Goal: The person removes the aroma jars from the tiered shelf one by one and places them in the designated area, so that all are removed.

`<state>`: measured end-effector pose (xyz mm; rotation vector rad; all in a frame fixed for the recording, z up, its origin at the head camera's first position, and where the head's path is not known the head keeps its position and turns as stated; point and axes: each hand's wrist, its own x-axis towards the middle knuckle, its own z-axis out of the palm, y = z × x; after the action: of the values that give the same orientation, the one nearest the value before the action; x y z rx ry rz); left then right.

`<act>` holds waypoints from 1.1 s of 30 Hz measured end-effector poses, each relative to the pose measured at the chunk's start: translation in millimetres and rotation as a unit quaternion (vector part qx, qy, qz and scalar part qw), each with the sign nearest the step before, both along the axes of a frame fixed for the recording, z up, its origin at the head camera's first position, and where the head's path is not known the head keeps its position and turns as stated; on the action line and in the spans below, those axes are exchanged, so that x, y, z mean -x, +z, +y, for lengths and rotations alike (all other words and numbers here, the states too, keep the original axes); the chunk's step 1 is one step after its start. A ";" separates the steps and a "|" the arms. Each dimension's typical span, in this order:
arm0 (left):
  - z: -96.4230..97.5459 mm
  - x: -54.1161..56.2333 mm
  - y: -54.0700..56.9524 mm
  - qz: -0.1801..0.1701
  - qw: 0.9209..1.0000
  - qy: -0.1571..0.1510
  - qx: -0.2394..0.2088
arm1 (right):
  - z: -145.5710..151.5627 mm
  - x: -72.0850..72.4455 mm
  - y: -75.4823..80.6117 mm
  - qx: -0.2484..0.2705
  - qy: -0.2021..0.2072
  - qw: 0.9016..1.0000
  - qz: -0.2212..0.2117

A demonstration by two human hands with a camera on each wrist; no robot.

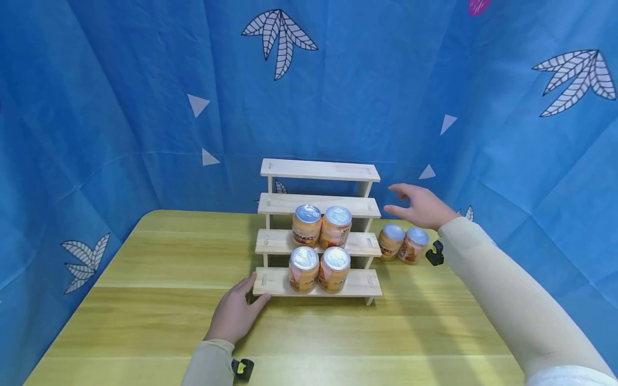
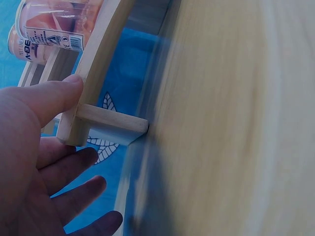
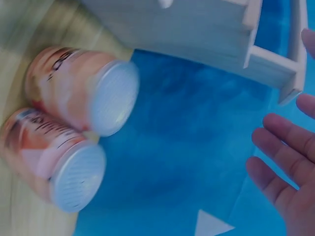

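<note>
A white wooden tiered stand (image 1: 316,204) stands on the table. Its lowest step's left end is held by my left hand (image 1: 235,312), pinched between thumb (image 2: 69,91) and index finger, while the other fingers spread apart. Two orange cans with silver lids, a left one (image 1: 304,271) and a right one (image 1: 334,271), stand on the lowest step. Another pair, a can (image 1: 306,226) and its neighbour (image 1: 336,228), occupies the step above. My right hand (image 1: 419,206) hovers beside the upper steps, fingers apart, holding nothing. Below it, two more cans (image 3: 74,88) (image 1: 413,246) stand on the table.
The yellow wood-grain table (image 1: 183,257) extends to both sides of the stand. Blue curtain (image 1: 159,80) printed with leaves and triangles hangs behind and along the sides. A small black device (image 1: 243,369) sits at the left wrist, another (image 1: 435,253) at the right.
</note>
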<state>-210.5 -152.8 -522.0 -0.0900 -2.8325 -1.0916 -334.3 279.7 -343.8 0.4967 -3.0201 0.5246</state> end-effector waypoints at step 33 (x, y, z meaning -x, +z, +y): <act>-1.3 0.5 -0.5 0.002 1.000 0.001 0.002 | -88.1 -7.6 1.4 0.006 0.136 0.990 -0.018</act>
<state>-211.1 -154.0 -522.5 -0.0886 -2.8304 -1.0828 -326.7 191.6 -342.3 0.9169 -2.9956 0.5698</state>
